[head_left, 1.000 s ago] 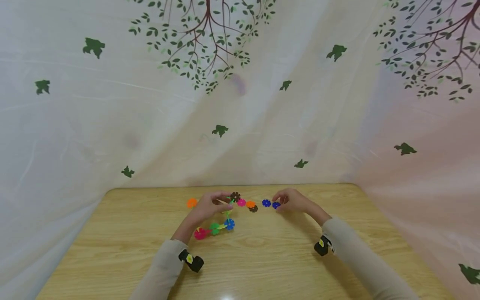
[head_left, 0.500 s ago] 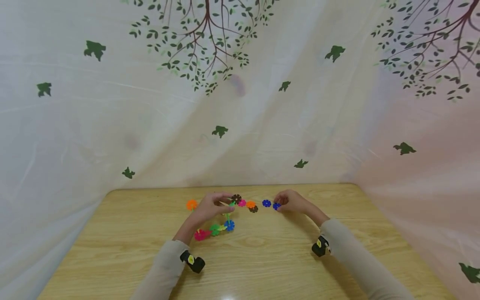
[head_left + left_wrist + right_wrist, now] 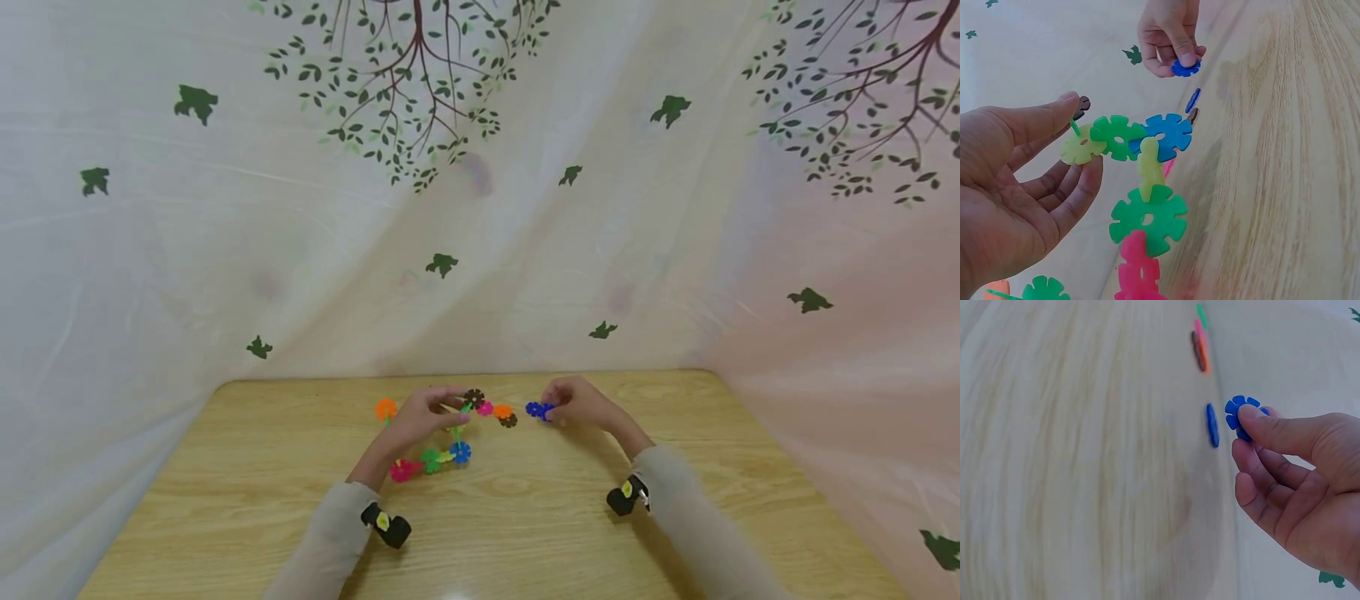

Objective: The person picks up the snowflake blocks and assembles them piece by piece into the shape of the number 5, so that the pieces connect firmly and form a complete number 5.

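Observation:
My left hand (image 3: 429,417) grips a chain of interlocking flower-shaped plastic discs (image 3: 1119,139) at a pale yellow disc (image 3: 1083,145), which sits between thumb and fingers. Green, blue, yellow and pink discs link on from there and hang down in the left wrist view. My right hand (image 3: 581,402) pinches a blue flower disc (image 3: 1239,414) between thumb and forefinger. Another blue disc (image 3: 1212,425) lies flat on the table just beside it, and the two overlap in the head view.
Between the hands lie loose discs: a pink one (image 3: 485,408), an orange one (image 3: 502,412) and a brown one (image 3: 508,421). Behind the wooden table (image 3: 510,517) hangs a pale curtain (image 3: 510,317) printed with leaves and branches.
My right hand has shifted slightly left, bringing its blue disc from beside the other blue disc to overlapping it. My left hand has hardly moved.

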`<state>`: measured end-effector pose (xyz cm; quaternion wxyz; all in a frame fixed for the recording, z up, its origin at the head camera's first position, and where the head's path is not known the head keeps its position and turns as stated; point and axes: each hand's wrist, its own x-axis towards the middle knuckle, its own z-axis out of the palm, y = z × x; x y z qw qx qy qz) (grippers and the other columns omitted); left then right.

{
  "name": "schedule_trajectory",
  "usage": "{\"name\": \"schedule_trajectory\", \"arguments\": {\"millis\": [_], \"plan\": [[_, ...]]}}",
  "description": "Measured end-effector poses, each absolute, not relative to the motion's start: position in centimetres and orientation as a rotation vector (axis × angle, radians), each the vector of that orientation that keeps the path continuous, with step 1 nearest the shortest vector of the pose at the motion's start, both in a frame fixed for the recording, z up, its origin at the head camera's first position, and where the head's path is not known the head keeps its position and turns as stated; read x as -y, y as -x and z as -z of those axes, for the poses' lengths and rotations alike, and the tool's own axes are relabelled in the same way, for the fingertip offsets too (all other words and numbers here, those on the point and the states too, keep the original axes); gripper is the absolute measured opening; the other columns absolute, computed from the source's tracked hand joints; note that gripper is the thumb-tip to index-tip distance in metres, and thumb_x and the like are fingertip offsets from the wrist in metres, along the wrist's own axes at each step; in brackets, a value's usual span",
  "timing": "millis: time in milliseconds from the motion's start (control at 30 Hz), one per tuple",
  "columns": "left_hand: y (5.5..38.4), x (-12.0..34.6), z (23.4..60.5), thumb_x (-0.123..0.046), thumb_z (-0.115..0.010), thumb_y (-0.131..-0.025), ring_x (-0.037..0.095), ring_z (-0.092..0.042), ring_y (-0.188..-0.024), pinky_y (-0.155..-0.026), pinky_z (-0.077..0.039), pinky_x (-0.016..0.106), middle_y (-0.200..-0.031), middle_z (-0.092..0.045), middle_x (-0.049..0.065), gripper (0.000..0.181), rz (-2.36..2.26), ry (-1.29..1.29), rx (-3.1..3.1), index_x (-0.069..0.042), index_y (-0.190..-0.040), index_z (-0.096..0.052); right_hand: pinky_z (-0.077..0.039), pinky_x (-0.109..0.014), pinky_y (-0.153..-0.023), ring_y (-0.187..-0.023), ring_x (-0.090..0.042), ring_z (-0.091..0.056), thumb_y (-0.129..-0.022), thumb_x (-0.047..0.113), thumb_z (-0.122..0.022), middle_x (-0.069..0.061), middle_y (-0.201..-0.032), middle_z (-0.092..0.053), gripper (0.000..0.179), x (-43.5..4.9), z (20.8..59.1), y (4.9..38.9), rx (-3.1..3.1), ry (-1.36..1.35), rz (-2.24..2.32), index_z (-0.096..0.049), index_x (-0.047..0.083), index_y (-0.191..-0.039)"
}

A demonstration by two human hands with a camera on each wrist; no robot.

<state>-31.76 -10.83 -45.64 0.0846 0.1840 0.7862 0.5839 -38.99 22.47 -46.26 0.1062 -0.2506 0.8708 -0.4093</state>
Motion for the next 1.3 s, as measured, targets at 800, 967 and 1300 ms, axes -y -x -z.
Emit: {"name": "schedule_trajectory", "arguments": {"millis": [800, 967, 1300], "plan": [[31.9, 10.5, 45.5, -0.016, -0.07, -0.097, 0.034, -0.068, -0.101, -0.085, -0.061, 0.044, -0.126, -0.064, 0.028, 0.04, -1.787, -0.506, -2.33, -0.001, -0.133, -0.061, -0.06, -0.028, -0.075, -0.087, -0.039, -0.071, -0.089, 0.01, -0.079, -0.017, -0.094, -0.075, 0.015, -14.3, 43.6, 36.3, -2.516, 0.76, 1.678, -0.074, -0.001, -0.099], [31.7, 10.8, 45.4, -0.016, -0.07, -0.097, 0.037, -0.068, -0.101, -0.086, -0.06, 0.049, -0.124, -0.065, 0.027, 0.04, -1.789, -0.526, -2.341, -0.001, -0.133, -0.061, -0.059, -0.023, -0.073, -0.083, -0.024, -0.071, -0.089, 0.006, -0.078, -0.018, -0.095, -0.075, 0.013, -13.6, 43.8, 36.1, -2.523, 0.741, 1.683, -0.074, -0.002, -0.097], [31.8, 10.6, 45.7, -0.014, -0.07, -0.097, 0.03, -0.068, -0.093, -0.081, -0.06, 0.04, -0.122, -0.066, 0.026, 0.036, -1.808, -0.555, -2.357, -0.001, -0.129, -0.063, -0.06, -0.023, -0.075, -0.087, -0.014, -0.07, -0.089, 0.0, -0.075, -0.022, -0.097, -0.074, 0.01, -12.7, 42.0, 34.1, -2.501, 0.81, 1.683, -0.073, -0.007, -0.097]]}}
